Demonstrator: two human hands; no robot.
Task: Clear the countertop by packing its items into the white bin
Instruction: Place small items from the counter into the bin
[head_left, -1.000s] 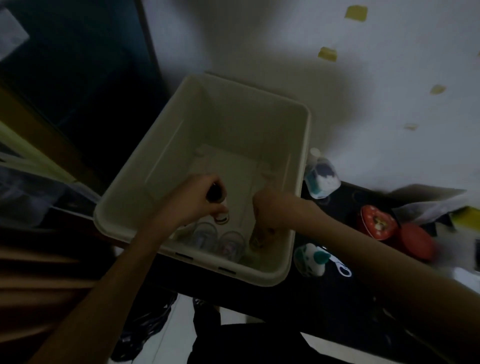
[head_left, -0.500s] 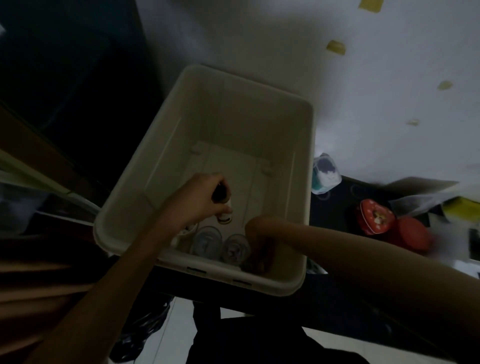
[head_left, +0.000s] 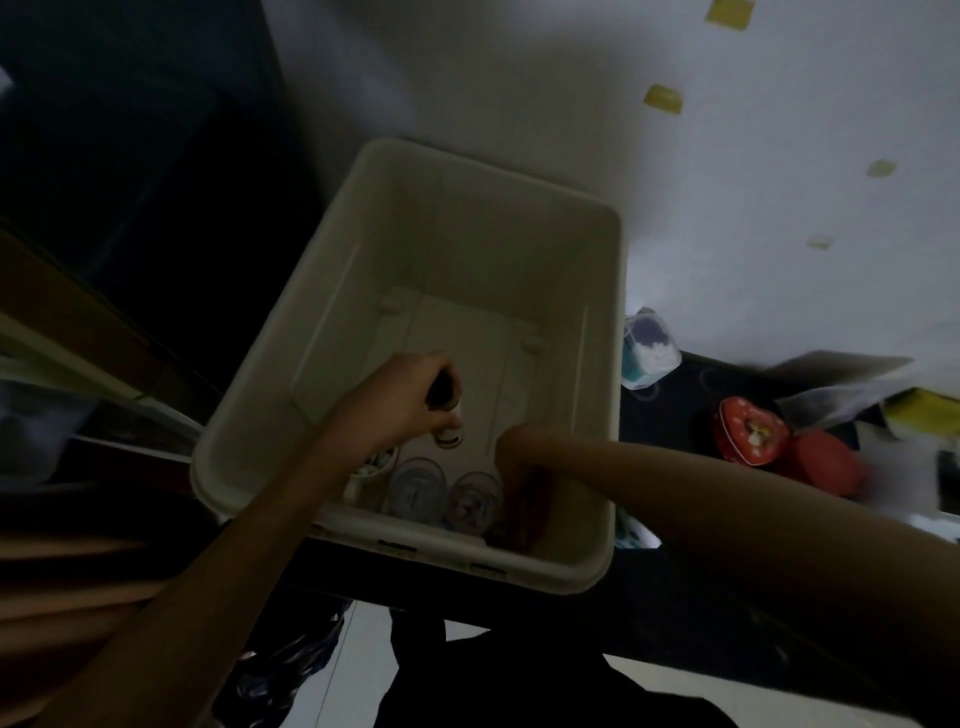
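The white bin (head_left: 467, 218) stands on the dark countertop (head_left: 727, 597) against the wall. Inside it, my left hand (head_left: 395, 400) grips a small dark bottle (head_left: 445, 410) held upright above the bin floor. My right hand (head_left: 524, 499) reaches deep into the bin's near right corner, its fingers in shadow over something brownish; what it holds cannot be made out. Two clear glasses (head_left: 421, 491) (head_left: 475, 506) and a small white cup (head_left: 374, 467) stand along the bin's near wall.
Right of the bin on the counter stand a clear bag of teal and white items (head_left: 649, 348), a red heart-patterned tin (head_left: 748, 431), a second red lid (head_left: 826, 462) and crumpled plastic wrap (head_left: 852, 389). White floor shows below the counter edge.
My right hand has sunk from mid-bin down into the near right corner. The left hand with its bottle has barely moved. The view has shifted left and nearer to the bin.
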